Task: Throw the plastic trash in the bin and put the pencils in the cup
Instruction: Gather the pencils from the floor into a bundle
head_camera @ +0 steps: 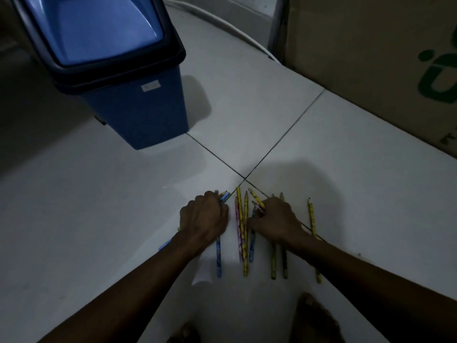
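Several patterned pencils lie side by side on the white tiled floor, pointing away from me. My left hand is closed around a few blue pencils whose tips stick out past my knuckles. My right hand grips a yellow pencil near its tip, resting on top of other pencils. One yellow pencil lies apart on the right. The blue bin with a swing lid stands at the back left. A pale translucent cup-like thing shows under my left forearm; I cannot tell what it is.
A large cardboard box stands along the back right. A white cable curves over the floor behind the bin. My bare feet are at the bottom edge. The light is dim.
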Demonstrator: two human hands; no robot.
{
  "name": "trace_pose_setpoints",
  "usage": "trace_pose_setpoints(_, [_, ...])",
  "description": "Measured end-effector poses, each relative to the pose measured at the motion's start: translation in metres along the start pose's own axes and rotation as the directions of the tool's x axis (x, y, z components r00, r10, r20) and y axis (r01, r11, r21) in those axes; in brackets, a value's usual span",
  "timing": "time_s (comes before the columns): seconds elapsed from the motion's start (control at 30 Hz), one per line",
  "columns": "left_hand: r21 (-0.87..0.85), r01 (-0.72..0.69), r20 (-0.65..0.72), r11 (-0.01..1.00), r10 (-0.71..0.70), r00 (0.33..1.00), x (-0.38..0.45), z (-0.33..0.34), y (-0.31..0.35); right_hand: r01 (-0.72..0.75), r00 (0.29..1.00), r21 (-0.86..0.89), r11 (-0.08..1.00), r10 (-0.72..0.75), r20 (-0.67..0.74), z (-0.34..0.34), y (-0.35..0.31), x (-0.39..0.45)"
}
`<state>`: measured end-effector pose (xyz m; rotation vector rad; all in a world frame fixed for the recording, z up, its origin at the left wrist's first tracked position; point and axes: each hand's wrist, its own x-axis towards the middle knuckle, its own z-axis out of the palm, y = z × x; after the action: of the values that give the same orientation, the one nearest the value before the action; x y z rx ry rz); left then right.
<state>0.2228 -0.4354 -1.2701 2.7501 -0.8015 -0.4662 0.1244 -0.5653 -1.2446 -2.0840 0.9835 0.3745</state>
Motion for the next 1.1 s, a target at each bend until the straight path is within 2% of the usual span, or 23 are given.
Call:
trace_pose_setpoints(0.13, [-0.075,0.038,-0.050,0.996,-0.042,0.998,0.002,-0.006,-0.004,0.012,0.997,-0.206,0.978,-0.026,-0.067,0.010,-0.013,0.003])
trace_pose_setpoints(0.2, [-0.211,0.100,-0.060,0.972,-0.115,0.992,0.005,-0.011,-0.006,0.043,0.995,-0.297,0.954,-0.068,-0.073,0.013,-0.017,0.004])
trace_pose_setpoints(0.3, [-0.433,0.145,-0.090,0.890,-0.203,0.975,0.008,-0.015,-0.011,0.119,0.988,-0.296,0.948,-0.144,-0.063,0.016,-0.019,0.004])
trace_pose_setpoints(0.37, [-0.582,0.187,-0.055,0.791,-0.268,0.962,0.010,-0.015,-0.015,0.147,0.984,-0.275,0.950,-0.170,-0.061,0.020,-0.020,0.005])
trace_pose_setpoints(0.47, [-0.777,0.277,0.069,0.565,-0.360,0.930,0.014,-0.014,-0.020,0.148,0.984,-0.305,0.941,-0.170,-0.045,0.026,-0.023,0.001])
trace_pose_setpoints(0.53, [-0.848,0.316,0.143,0.426,-0.391,0.909,0.015,-0.016,-0.020,0.168,0.979,-0.373,0.913,-0.198,-0.046,0.028,-0.023,-0.004])
trace_pose_setpoints(0.6, [-0.875,0.339,0.183,0.346,-0.412,0.893,0.015,-0.020,-0.019,0.203,0.964,-0.443,0.873,-0.258,-0.067,0.030,-0.020,-0.008])
trace_pose_setpoints(0.67, [-0.875,0.350,0.199,0.335,-0.410,0.890,0.015,-0.023,-0.018,0.225,0.946,-0.491,0.841,-0.309,-0.094,0.032,-0.018,-0.011])
trace_pose_setpoints(0.8, [-0.870,0.369,0.224,0.326,-0.407,0.886,0.018,-0.020,-0.019,0.221,0.943,-0.537,0.814,-0.319,-0.095,0.031,-0.021,-0.017])
trace_pose_setpoints(1.1, [-0.868,0.354,0.224,0.348,-0.362,0.905,0.016,-0.018,-0.011,0.161,0.971,-0.500,0.851,-0.227,-0.073,0.033,-0.024,-0.019])
